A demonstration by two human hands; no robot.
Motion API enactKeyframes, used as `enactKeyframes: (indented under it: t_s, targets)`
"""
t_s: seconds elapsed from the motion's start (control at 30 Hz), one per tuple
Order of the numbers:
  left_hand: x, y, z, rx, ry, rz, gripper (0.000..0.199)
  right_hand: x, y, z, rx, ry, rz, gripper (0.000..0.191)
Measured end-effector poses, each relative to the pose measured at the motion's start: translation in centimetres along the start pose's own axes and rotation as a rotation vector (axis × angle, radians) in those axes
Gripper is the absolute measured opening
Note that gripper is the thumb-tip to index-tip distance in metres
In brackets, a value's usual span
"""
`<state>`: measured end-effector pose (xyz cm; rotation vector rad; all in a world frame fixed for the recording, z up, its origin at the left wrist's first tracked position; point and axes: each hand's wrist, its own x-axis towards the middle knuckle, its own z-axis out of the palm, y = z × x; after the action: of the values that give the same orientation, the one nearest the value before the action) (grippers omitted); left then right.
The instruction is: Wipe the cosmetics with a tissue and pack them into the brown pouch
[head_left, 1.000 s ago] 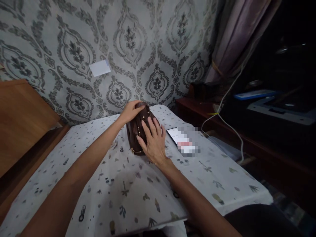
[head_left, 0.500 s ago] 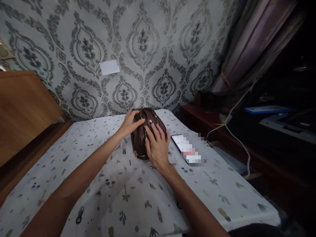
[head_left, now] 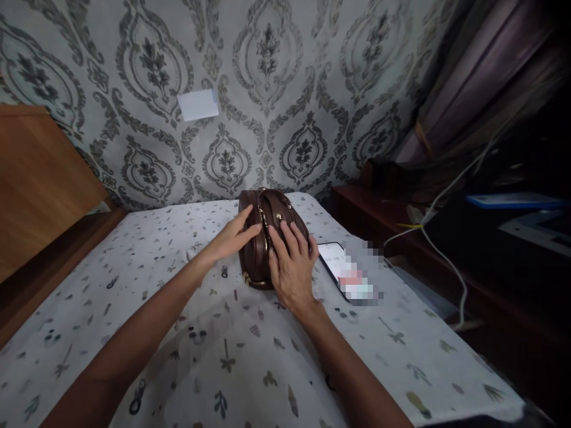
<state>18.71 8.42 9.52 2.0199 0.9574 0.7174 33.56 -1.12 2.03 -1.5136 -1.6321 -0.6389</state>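
Observation:
A brown leather handbag (head_left: 252, 249) with gold zippers and a gold stud lies on the patterned bedsheet (head_left: 187, 333). My left hand (head_left: 232, 235) is at the bag's left side, thumb and fingers apart, touching the leather near the zipper. Spread over the bag's front right part, the fingers of my right hand (head_left: 292, 264) lie flat on it. The carry handle (head_left: 263, 199) arches across the top. Just right of my right hand is a smartphone (head_left: 332, 261) with a lit screen, partly blurred out. What is inside the bag cannot be seen.
A wooden headboard-like panel (head_left: 44, 184) stands at the left. Behind is a patterned wall with a white card (head_left: 198, 104) on it. On the right are a dark red wooden surface (head_left: 357, 208), a white cable (head_left: 446, 267) and a purplish curtain (head_left: 473, 89).
My left hand has slid slightly back and down along the bag's left side. My right hand stays flat on the bag. The camera view has shifted a little.

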Motion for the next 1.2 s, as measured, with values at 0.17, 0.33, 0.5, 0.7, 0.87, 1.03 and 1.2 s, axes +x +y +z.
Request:
enactKeyframes:
  t_s: [0.17, 0.33, 0.5, 0.7, 0.87, 1.03, 1.2]
  targets:
    - [-0.2, 0.1, -0.1, 0.011, 0.029, 0.021, 0.077, 0.1, 0.0, 0.2, -0.058, 0.001, -0.013, 0.043]
    - [2.4, 0.5, -0.3, 0.128, 0.27, 0.045, 0.051, -0.1, -0.2, 0.2, -0.03, 0.001, 0.008, 0.043]
    - [6.8, 1.0, -0.7, 0.131, 0.274, 0.061, 0.026, -1.0, -0.6, 0.3, 0.051, 0.044, 0.099, 0.045]
    - [7.9, 2.0, -0.7, 0.084, 0.244, 0.074, 0.008, -1.7, -0.5, 0.6, 0.083, 0.042, 0.118, 0.043]
    - [6.3, 3.1, -0.8, 0.095, 0.25, 0.155, 0.007, -1.6, -0.3, 0.9, 0.071, 0.06, 0.107, 0.043]
    - [5.4, 3.2, -0.6, 0.104, 0.254, 0.181, 0.024, -1.6, -0.5, 0.9, 0.078, 0.071, 0.111, 0.042]
    - [4.2, 2.8, 0.0, 0.069, 0.293, 0.171, 0.021, -1.5, -0.6, 0.7, 0.082, 0.053, 0.119, 0.042]
